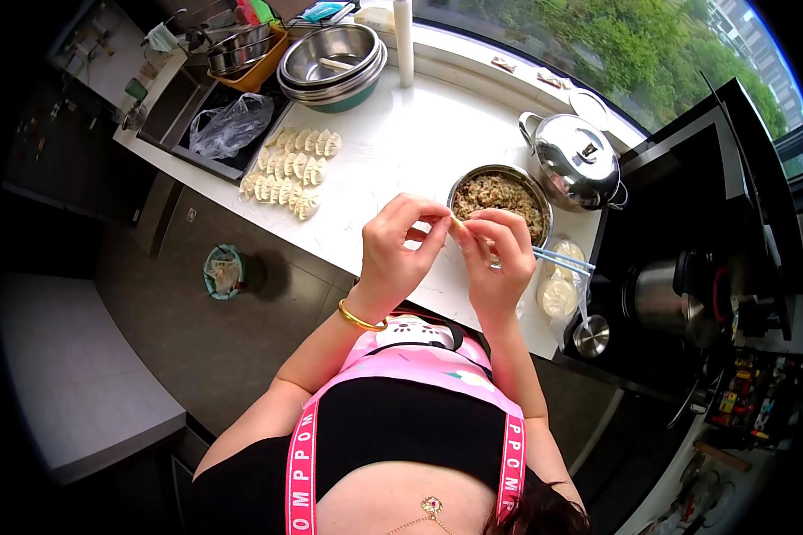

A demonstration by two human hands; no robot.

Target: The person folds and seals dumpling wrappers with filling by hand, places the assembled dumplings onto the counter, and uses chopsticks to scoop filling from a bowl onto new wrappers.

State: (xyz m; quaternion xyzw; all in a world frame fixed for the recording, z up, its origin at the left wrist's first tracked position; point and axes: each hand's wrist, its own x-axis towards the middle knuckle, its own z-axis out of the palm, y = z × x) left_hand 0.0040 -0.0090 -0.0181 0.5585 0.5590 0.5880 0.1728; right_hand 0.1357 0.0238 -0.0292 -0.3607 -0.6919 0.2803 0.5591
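Observation:
My left hand (401, 239) and my right hand (501, 260) meet over the counter's front part, fingertips pinched together on a small pale dumpling (458, 224). Most of the dumpling is hidden by the fingers. Just beyond my right hand stands a metal bowl (492, 168) of minced filling (507, 194). Blue chopsticks (564, 259) stick out to the right of that hand. Round dough wrappers (558, 298) lie stacked in clear plastic beside them. Several folded dumplings (284, 171) sit in rows on the counter, left of my hands.
Stacked metal bowls (332, 55) stand at the back left, near a sink holding a plastic bag (232, 127). A lidded pot (580, 159) is at the back right, by the black stove (651, 232). A small bin (226, 272) stands on the floor.

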